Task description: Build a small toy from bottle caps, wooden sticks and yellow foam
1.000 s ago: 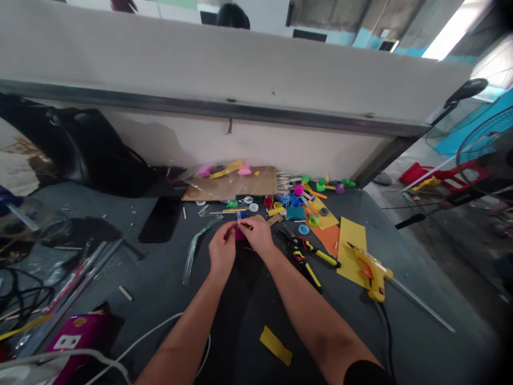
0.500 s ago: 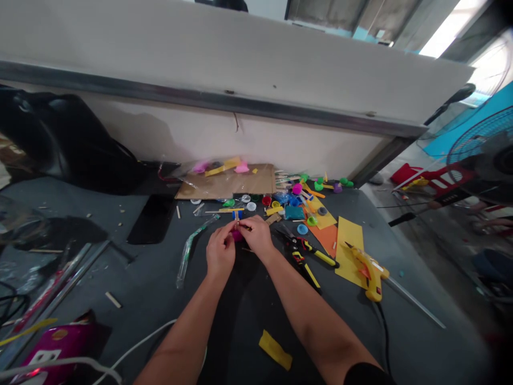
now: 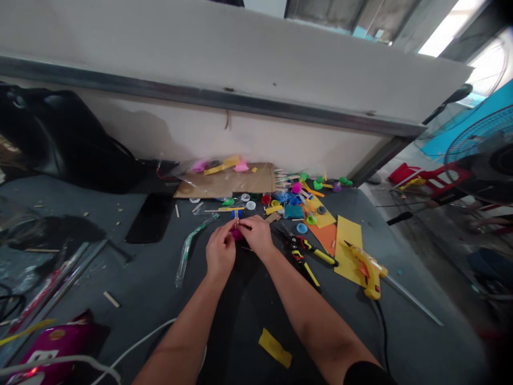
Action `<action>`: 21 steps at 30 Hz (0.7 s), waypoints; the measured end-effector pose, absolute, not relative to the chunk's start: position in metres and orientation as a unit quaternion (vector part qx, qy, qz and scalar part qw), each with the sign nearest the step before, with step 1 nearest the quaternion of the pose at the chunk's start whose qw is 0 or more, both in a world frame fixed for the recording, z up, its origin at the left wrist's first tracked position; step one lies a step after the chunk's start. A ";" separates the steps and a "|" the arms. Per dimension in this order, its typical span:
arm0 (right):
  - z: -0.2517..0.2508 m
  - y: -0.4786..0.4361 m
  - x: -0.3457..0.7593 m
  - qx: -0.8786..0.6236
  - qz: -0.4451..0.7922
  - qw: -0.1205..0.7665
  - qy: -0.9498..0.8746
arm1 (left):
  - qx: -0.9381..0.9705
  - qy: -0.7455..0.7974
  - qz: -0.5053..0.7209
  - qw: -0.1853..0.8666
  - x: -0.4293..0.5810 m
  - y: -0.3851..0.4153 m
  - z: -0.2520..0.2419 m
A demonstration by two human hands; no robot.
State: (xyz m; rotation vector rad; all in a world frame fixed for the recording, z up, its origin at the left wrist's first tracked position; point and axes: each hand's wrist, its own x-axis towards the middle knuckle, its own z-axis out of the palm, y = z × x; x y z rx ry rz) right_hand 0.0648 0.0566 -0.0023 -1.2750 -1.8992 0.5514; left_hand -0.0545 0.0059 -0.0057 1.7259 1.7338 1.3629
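Observation:
My left hand [image 3: 221, 250] and my right hand [image 3: 257, 235] meet at the middle of the dark table, fingertips pinched together. Between them is a small wooden stick [image 3: 236, 220], pale and mostly covered by the fingers. Just beneath the fingertips shows a magenta rounded piece [image 3: 236, 234]; whether it is joined to the stick I cannot tell. A blue cap [image 3: 237, 213] lies right beyond the fingertips. Close to the right wrist are pliers with yellow and black handles [image 3: 320, 251]. A clear wrapped strip with green print [image 3: 188, 251] lies left of my left hand.
A yellow glue gun [image 3: 372, 275] rests on yellow sheet [image 3: 344, 235] at right. Colourful bottle caps [image 3: 301, 228] and sticks are scattered beyond my hands, near cardboard [image 3: 252, 184]. A black phone [image 3: 149, 219] lies left. A white cable [image 3: 140, 345] crosses the front left.
The hands keep nearly the same pose, pinched together at the same spot. The view has shifted very slightly; no object has visibly been moved.

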 end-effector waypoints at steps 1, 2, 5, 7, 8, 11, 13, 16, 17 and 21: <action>-0.003 0.057 0.065 -0.498 0.215 0.386 -0.746 | 0.607 0.610 0.481 0.169 -0.055 0.006 -0.006; -0.003 0.057 0.065 -0.495 0.213 0.388 -0.748 | 0.606 0.609 0.483 0.168 -0.055 0.006 -0.006; -0.003 0.057 0.065 -0.488 0.211 0.391 -0.752 | 0.609 0.605 0.486 0.166 -0.054 0.005 -0.007; -0.003 0.058 0.065 -0.487 0.212 0.389 -0.753 | 0.607 0.607 0.486 0.166 -0.054 0.005 -0.008; -0.003 0.058 0.065 -0.486 0.213 0.389 -0.753 | 0.602 0.612 0.486 0.168 -0.054 0.005 -0.009; -0.003 0.058 0.065 -0.481 0.221 0.395 -0.751 | 0.577 0.632 0.485 0.182 -0.055 0.006 -0.011; -0.005 0.058 0.065 -0.482 0.229 0.397 -0.747 | 0.565 0.640 0.483 0.193 -0.055 0.007 -0.013; -0.004 0.057 0.065 -0.479 0.249 0.410 -0.736 | 0.558 0.643 0.484 0.203 -0.055 0.007 -0.015; -0.003 0.057 0.065 -0.476 0.261 0.424 -0.725 | 0.555 0.643 0.487 0.204 -0.055 0.007 -0.014; 0.017 0.052 0.063 -0.471 0.408 0.513 -0.590 | 0.516 0.623 0.540 0.234 -0.056 0.002 0.001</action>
